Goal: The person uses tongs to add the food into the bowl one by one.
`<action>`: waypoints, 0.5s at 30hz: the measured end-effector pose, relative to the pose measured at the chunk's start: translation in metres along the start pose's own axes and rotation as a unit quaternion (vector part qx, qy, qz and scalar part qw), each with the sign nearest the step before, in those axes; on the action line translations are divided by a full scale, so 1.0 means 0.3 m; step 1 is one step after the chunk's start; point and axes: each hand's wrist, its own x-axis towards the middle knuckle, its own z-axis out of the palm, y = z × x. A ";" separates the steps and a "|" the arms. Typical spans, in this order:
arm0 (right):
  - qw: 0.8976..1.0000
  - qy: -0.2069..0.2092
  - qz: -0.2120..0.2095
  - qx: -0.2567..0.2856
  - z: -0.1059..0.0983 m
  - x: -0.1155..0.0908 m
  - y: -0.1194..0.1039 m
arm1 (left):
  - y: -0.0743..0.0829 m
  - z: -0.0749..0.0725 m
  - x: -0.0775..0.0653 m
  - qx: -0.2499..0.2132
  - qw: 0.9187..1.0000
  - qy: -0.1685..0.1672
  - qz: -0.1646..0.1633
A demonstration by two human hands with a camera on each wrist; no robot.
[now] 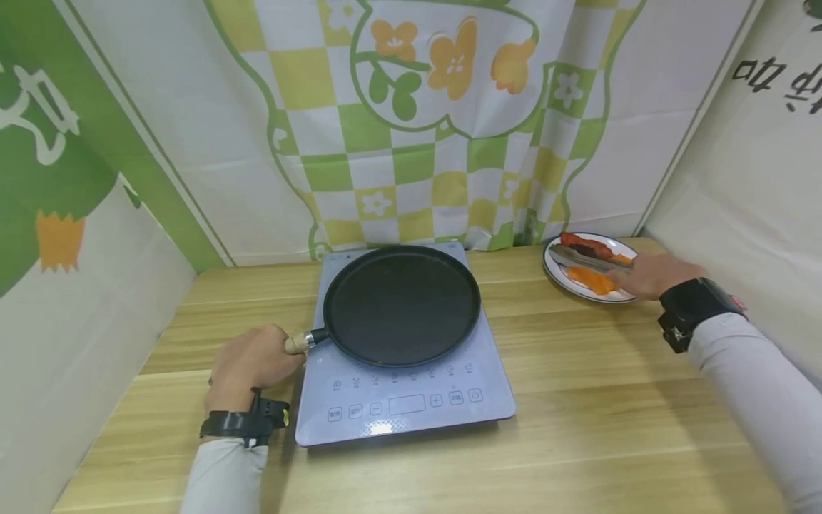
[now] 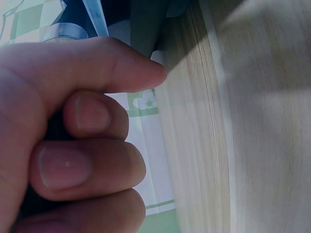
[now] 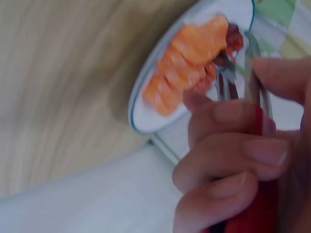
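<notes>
My left hand point(image 1: 253, 357) grips the light wooden handle point(image 1: 297, 344) of a flat, round black frying pan point(image 1: 403, 307). In the left wrist view its fingers point(image 2: 87, 165) are curled. At the right, my right hand point(image 1: 658, 275) holds metal tongs point(image 1: 583, 258) over a white plate point(image 1: 560, 283) with a dark blue rim. Orange slices point(image 3: 184, 63), like raw fish or meat, lie on the plate beside a long reddish piece point(image 1: 586, 245). In the right wrist view the fingers wrap the red part point(image 3: 255, 208) of the tongs, whose tips reach among the food.
Under the pan lies a pale induction cooker point(image 1: 411, 421) with touch controls along its front. A wooden table point(image 1: 591, 400) carries everything. Behind hangs a green and yellow checked curtain point(image 1: 411, 168); white panels point(image 1: 745, 185) stand at both sides, one close beyond the plate.
</notes>
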 end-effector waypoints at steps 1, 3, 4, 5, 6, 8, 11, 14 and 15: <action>1.000 0.000 0.001 -0.003 -0.011 -0.003 0.004 | 0.001 0.000 0.000 0.000 1.000 -0.001 0.000; 1.000 0.002 0.001 -0.008 -0.027 -0.008 0.012 | 0.002 0.000 -0.001 -0.001 1.000 0.000 0.000; 1.000 0.005 0.001 -0.012 -0.033 -0.010 0.014 | 0.003 0.000 -0.002 -0.001 1.000 0.000 -0.001; 1.000 0.007 -0.001 -0.013 -0.037 -0.012 0.017 | 0.003 -0.001 -0.002 -0.002 1.000 0.000 -0.001; 1.000 0.008 -0.001 -0.011 -0.039 -0.013 0.020 | 0.003 -0.001 -0.002 -0.002 1.000 0.001 -0.001; 1.000 0.010 -0.003 -0.008 -0.037 -0.013 0.025 | 0.004 -0.002 -0.001 -0.002 1.000 0.001 -0.001; 1.000 0.016 -0.007 0.002 -0.023 -0.006 0.032 | 0.005 -0.001 0.000 -0.001 1.000 0.003 0.002; 1.000 0.022 -0.009 0.011 -0.005 0.003 0.036 | 0.004 -0.001 -0.001 0.000 1.000 0.003 0.004; 1.000 0.025 -0.008 0.011 -0.001 0.006 0.037 | 0.004 -0.001 -0.001 0.001 1.000 0.003 0.004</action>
